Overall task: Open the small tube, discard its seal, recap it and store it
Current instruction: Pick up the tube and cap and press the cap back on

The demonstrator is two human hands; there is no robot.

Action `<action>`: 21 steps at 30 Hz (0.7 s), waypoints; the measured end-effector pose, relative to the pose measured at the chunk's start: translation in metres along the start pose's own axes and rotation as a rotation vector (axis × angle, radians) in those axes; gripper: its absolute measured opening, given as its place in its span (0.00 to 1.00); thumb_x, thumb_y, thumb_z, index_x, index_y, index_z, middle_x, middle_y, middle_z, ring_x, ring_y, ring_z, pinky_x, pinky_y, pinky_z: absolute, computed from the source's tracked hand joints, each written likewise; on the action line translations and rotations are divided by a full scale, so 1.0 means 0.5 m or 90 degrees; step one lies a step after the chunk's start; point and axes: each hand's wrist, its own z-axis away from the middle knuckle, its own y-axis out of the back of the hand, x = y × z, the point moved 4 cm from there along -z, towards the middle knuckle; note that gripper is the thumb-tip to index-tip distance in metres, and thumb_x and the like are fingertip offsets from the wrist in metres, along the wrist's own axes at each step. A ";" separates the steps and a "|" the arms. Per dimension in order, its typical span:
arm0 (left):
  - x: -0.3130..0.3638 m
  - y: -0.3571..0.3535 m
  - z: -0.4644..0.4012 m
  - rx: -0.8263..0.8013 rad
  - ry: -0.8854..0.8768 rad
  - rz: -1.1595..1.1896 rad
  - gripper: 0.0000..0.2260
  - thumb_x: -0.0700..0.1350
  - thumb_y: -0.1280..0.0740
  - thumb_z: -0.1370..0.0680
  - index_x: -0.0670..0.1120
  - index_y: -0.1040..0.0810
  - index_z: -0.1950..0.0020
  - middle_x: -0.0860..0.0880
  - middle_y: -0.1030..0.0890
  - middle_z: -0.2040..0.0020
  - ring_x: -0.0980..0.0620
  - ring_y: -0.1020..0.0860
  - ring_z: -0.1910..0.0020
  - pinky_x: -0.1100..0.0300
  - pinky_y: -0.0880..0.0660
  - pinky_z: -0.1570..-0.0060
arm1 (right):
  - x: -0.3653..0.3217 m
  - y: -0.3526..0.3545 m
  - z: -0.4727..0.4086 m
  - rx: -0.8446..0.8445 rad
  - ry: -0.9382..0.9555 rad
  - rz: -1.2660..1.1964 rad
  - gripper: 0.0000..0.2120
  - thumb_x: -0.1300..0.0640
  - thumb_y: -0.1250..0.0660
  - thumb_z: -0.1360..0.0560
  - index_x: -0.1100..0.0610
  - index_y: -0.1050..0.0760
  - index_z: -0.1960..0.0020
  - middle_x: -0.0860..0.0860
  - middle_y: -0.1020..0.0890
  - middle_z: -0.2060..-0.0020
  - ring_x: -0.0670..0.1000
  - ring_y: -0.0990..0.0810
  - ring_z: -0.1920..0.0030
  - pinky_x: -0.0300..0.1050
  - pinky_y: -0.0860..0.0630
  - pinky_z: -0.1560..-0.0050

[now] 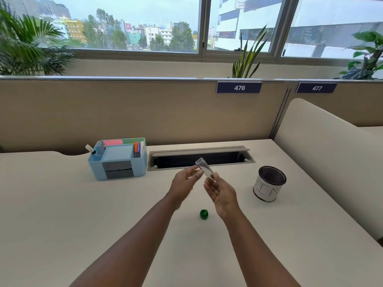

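Note:
A small clear tube [204,167] is held above the middle of the desk, tilted with one end up and to the left. My right hand [220,192] grips its lower end between fingertips. My left hand [185,180] is just left of the tube, fingers apart, tips close to its side; I cannot tell whether they touch. The tube's green cap [204,214] lies on the desk below my hands, nearer to me. No seal is visible.
A light blue desk organiser [119,160] with notes and pens stands at the back left. A mesh bin [269,183] wrapped in white paper stands at the right. A cable tray [201,157] lies open behind my hands. Partitions close the back and right.

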 end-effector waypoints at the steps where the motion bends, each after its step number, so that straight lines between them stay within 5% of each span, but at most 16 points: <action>1: 0.002 0.004 0.003 0.012 0.004 0.024 0.19 0.47 0.35 0.22 0.46 0.30 0.32 0.45 0.23 0.38 0.50 0.26 0.39 0.54 0.30 0.45 | 0.010 -0.009 0.001 -0.013 -0.010 0.008 0.07 0.59 0.35 0.25 0.62 0.23 0.53 0.57 0.20 0.63 0.50 0.19 0.62 0.39 0.17 0.64; 9: -0.009 0.059 0.014 0.152 0.021 0.098 0.15 0.43 0.35 0.23 0.41 0.28 0.37 0.40 0.22 0.39 0.48 0.24 0.45 0.52 0.30 0.47 | 0.047 -0.043 -0.011 -0.090 0.024 0.299 0.10 0.53 0.37 0.24 0.58 0.25 0.47 0.53 0.19 0.55 0.52 0.20 0.53 0.43 0.20 0.57; 13: -0.020 0.080 0.016 0.178 0.025 0.069 0.16 0.43 0.35 0.22 0.41 0.29 0.36 0.38 0.23 0.37 0.42 0.25 0.37 0.50 0.29 0.44 | 0.039 0.008 -0.030 -0.050 0.210 0.751 0.10 0.56 0.33 0.27 0.55 0.24 0.46 0.55 0.19 0.50 0.54 0.21 0.49 0.47 0.25 0.46; 16: -0.026 0.088 0.017 0.174 0.025 0.065 0.17 0.43 0.36 0.22 0.41 0.29 0.35 0.38 0.23 0.38 0.42 0.24 0.39 0.50 0.29 0.43 | 0.081 0.055 -0.045 -0.180 0.187 1.114 0.20 0.62 0.37 0.27 0.50 0.30 0.36 0.56 0.28 0.36 0.56 0.29 0.39 0.45 0.30 0.41; 19: -0.033 0.087 0.021 0.160 0.025 0.055 0.15 0.44 0.35 0.22 0.42 0.28 0.37 0.40 0.22 0.42 0.46 0.22 0.46 0.50 0.29 0.43 | 0.117 0.086 -0.040 -0.245 0.142 1.251 0.24 0.65 0.44 0.25 0.45 0.34 0.33 0.54 0.39 0.28 0.57 0.36 0.32 0.49 0.32 0.36; 21: -0.040 0.084 0.024 0.151 0.029 0.048 0.12 0.45 0.35 0.23 0.44 0.26 0.41 0.42 0.22 0.44 0.47 0.22 0.47 0.49 0.28 0.42 | 0.129 0.092 -0.034 -0.238 0.166 1.262 0.22 0.65 0.47 0.24 0.47 0.32 0.34 0.54 0.35 0.30 0.56 0.35 0.34 0.49 0.30 0.38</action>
